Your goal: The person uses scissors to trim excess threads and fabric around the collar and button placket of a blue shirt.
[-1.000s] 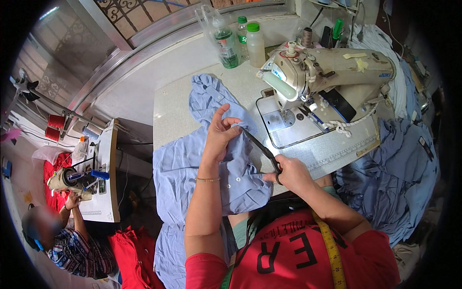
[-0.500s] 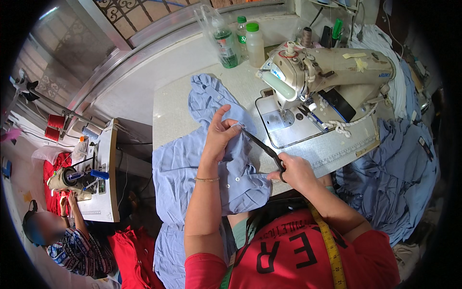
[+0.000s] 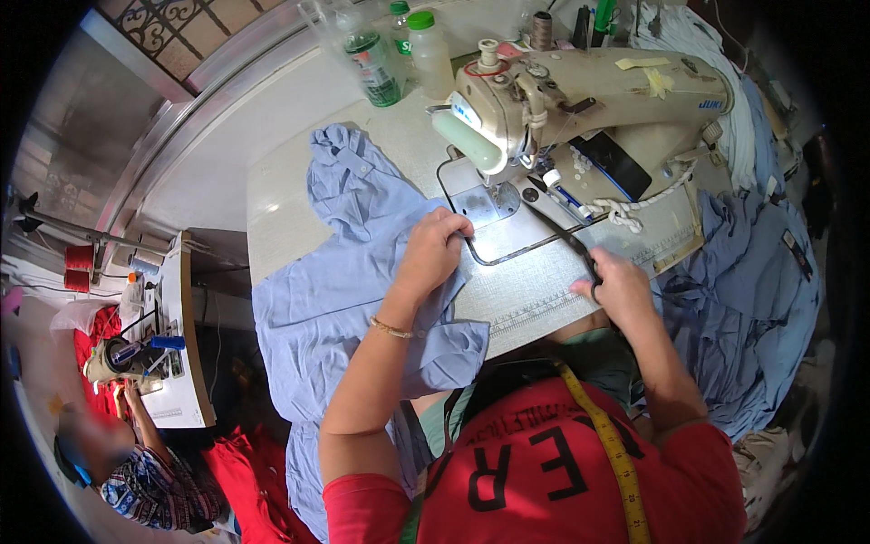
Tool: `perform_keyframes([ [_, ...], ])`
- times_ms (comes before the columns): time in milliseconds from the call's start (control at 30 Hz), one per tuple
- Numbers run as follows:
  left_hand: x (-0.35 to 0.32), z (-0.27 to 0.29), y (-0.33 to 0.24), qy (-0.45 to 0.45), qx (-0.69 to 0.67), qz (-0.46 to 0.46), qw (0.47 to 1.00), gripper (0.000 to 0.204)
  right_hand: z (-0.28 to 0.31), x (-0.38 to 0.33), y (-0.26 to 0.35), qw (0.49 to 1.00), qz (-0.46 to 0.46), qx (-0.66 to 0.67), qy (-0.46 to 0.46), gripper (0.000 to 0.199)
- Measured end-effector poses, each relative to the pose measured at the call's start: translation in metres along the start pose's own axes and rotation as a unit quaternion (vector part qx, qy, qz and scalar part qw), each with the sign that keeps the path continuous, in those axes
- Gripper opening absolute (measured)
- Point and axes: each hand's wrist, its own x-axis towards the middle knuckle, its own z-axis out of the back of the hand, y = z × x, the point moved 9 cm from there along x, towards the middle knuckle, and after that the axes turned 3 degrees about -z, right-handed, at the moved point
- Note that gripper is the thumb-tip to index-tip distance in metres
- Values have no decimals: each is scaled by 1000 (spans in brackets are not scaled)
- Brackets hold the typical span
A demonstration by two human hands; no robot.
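Observation:
A light blue buttoned shirt (image 3: 335, 281) lies spread over the left part of the sewing table (image 3: 276, 195) and hangs past its front edge. My left hand (image 3: 433, 254) rests at the shirt's right edge, thumb and fingers pinched together on the cloth; exactly what lies between the fingertips is partly hidden. My right hand (image 3: 621, 286) is closed round the handle of black scissors (image 3: 573, 243), right of the shirt. Their blades point away from me toward the machine's needle plate (image 3: 485, 207), apart from the shirt.
A sewing machine (image 3: 616, 91) stands at the back right, with a dark phone (image 3: 616, 166) and white cord (image 3: 625, 215) by its base. Bottles (image 3: 430, 54) stand behind. Blue garments (image 3: 743, 317) are heaped at right. At far left, a co-worker (image 3: 154, 480) sits at another machine.
My right hand has drawn the scissors right, away from my left hand. My left hand has come lower and its fingers have closed more. The view has shifted, moving the table leftward and upward.

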Motion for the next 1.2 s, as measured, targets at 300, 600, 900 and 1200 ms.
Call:
perform_keyframes([
  [300,11,2,0,-21,105,20,994,10,18,34,-10,994,45,-15,103,57],
  [600,17,3,60,20,-273,235,933,5,7,22,-3,977,72,97,174,58],
  [900,23,4,30,63,-53,46,996,18,-62,-46,50,679,-13,594,432,58],
  [1200,20,18,36,112,-20,56,992,26,-72,-55,95,783,27,458,420,61],
])
